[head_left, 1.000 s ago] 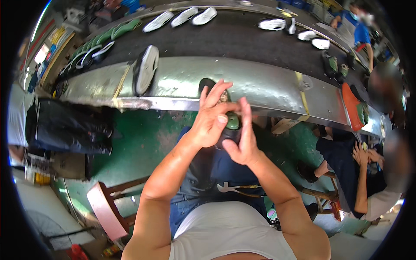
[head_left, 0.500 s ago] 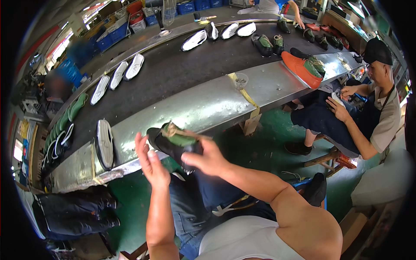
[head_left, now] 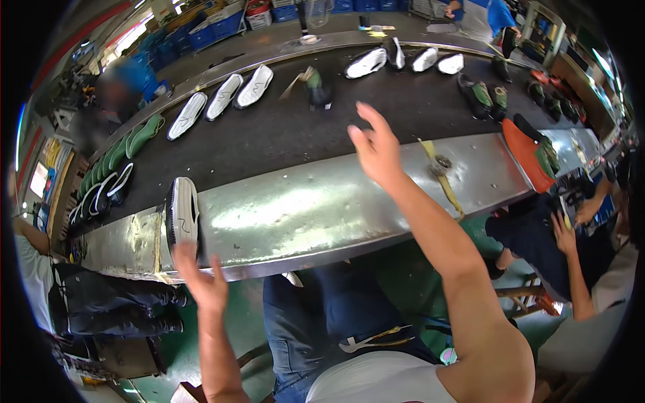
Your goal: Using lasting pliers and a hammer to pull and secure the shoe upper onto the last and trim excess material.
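Note:
My right hand (head_left: 378, 149) reaches out over the dark conveyor belt (head_left: 282, 141), fingers apart and nothing in them. Beyond its fingertips is a black and green shoe (head_left: 317, 91) with a loose tan lace, slightly blurred, apart from the hand. My left hand (head_left: 203, 281) is open at the near edge of the metal ledge, its fingers at the lower end of a black shoe with a white covering (head_left: 183, 213). Whether they touch it I cannot tell.
White-covered shoes (head_left: 222, 97) stand along the belt's far side, green uppers (head_left: 138, 141) at left. A small cup (head_left: 440, 163) sits on the metal ledge (head_left: 295, 208). Right of it lies an orange piece (head_left: 523, 154). A co-worker (head_left: 578, 248) sits at right.
The black and green shoe has left my right hand and is now at the belt. My right hand moved forward and right; my left hand moved left and down toward the white-covered shoe.

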Demonstrator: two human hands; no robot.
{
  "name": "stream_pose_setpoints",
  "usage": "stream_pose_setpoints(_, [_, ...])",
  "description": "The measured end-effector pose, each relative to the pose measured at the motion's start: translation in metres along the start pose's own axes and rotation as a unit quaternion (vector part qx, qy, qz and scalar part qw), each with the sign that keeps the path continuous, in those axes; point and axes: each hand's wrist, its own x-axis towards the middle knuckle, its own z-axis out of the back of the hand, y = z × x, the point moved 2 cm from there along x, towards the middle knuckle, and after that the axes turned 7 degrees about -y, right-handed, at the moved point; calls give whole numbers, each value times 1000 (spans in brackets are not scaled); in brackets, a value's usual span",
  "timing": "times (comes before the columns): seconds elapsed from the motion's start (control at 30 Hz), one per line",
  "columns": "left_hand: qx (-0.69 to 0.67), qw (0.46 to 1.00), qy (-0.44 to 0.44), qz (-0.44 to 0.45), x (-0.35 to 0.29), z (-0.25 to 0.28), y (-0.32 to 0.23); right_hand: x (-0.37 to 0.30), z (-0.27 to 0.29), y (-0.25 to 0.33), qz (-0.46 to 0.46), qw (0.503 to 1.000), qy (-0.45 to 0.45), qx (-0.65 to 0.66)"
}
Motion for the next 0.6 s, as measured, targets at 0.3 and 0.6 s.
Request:
stream_pose_setpoints(0.3, [-176,905,168,350,39,-4,134,-159,78,64,-40,968,247,-19])
stream_pose_setpoints(0.6, [-523,719,85,450,-132,77,-12,-292,99,74,-68,813,565,-121])
